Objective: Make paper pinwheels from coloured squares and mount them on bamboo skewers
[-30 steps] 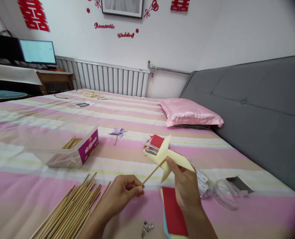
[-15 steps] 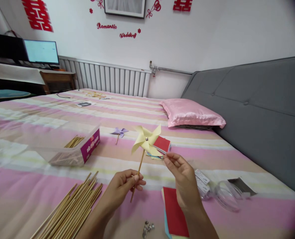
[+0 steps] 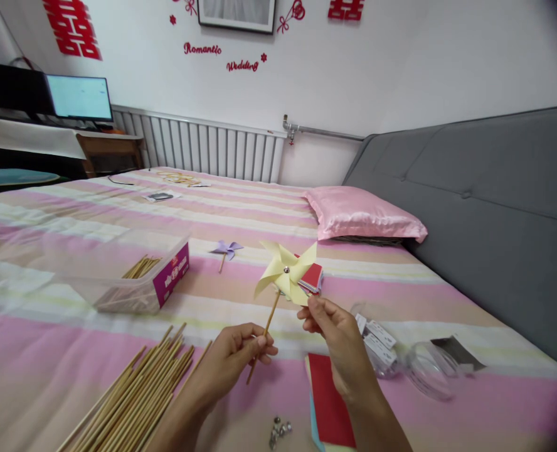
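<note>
A pale yellow paper pinwheel (image 3: 276,267) with a shiny metal centre stands slightly tilted on its wooden stick (image 3: 273,314). My left hand (image 3: 238,355) is closed around the lower part of that stick, thumb on top. At the pinwheel's lower right blade, the thumb and fingers of my right hand (image 3: 337,342) pinch the paper tip. Below my right wrist lies a stack of red, blue and yellow paper (image 3: 328,402). Several small metal fasteners (image 3: 278,430) rest on the bed between my forearms. A bundle of wooden sticks (image 3: 137,402) lies beside my left forearm.
A clear plastic box (image 3: 140,292) holding sticks stands at the left. Beyond my hands are a small purple pinwheel (image 3: 226,250) and another red paper stack (image 3: 313,276). Plastic packaging (image 3: 379,345) and a clear coil (image 3: 431,370) lie at the right, before the pink pillow (image 3: 363,213).
The yellow pinwheel has tilted and shifted a little right and down. My right hand has moved slightly lower and left, and its fingertips now grip a blade tip.
</note>
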`<state>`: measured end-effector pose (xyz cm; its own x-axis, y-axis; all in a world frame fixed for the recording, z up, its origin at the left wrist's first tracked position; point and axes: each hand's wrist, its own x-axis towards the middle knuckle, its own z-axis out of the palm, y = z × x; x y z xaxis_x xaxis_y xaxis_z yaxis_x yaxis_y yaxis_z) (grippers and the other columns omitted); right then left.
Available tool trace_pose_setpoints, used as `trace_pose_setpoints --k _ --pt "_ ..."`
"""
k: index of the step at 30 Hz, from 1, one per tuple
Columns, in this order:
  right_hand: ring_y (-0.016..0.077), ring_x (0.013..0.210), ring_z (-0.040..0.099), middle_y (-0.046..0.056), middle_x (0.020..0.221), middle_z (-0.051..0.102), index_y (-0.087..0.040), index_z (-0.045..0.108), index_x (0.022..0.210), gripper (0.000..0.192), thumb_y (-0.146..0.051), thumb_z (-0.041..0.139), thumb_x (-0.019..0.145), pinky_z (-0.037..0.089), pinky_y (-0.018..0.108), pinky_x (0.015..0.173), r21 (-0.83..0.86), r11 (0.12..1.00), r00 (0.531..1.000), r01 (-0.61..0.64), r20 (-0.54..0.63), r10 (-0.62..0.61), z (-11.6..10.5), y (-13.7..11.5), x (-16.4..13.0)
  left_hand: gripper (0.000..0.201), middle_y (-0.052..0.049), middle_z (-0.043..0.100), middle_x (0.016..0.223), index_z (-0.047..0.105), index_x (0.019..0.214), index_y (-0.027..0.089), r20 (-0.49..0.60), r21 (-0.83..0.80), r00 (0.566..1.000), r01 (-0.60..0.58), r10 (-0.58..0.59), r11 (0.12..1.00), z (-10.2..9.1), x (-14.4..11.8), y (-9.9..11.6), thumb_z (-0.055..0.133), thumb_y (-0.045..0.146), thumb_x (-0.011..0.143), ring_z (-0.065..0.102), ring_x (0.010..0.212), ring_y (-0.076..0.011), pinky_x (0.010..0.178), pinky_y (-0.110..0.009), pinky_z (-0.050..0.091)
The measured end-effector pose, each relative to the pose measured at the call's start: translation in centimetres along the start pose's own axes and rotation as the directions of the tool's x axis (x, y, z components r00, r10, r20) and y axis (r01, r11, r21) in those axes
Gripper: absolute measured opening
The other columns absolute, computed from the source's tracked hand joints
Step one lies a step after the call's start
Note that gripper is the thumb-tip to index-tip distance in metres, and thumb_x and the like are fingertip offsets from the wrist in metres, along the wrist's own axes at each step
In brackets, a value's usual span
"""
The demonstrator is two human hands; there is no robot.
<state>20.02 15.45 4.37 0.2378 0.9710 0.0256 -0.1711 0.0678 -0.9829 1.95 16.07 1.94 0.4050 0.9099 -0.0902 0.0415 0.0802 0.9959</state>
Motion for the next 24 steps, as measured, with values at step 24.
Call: trace_pose_setpoints --k 24 --pt "0.0106 0.057 0.047 0.001 0.063 0.061 -0.015 0.066 0.067 0.031 -0.046 0.072 0.065 0.04 0.025 0.059 -0.021 0.999 0.997 0.042 -0.062 -0.043 -0.23 0.02 0.0 0.031 -0.006 0.069 0.072 0.064 0.078 0.014 0.004 0.005 1.0 0.01 -0.01 1.0 0.1 -0.05 0.16 0.06 0.044 0.078 0.061 0.07 -0.016 0.062 -0.025 0.042"
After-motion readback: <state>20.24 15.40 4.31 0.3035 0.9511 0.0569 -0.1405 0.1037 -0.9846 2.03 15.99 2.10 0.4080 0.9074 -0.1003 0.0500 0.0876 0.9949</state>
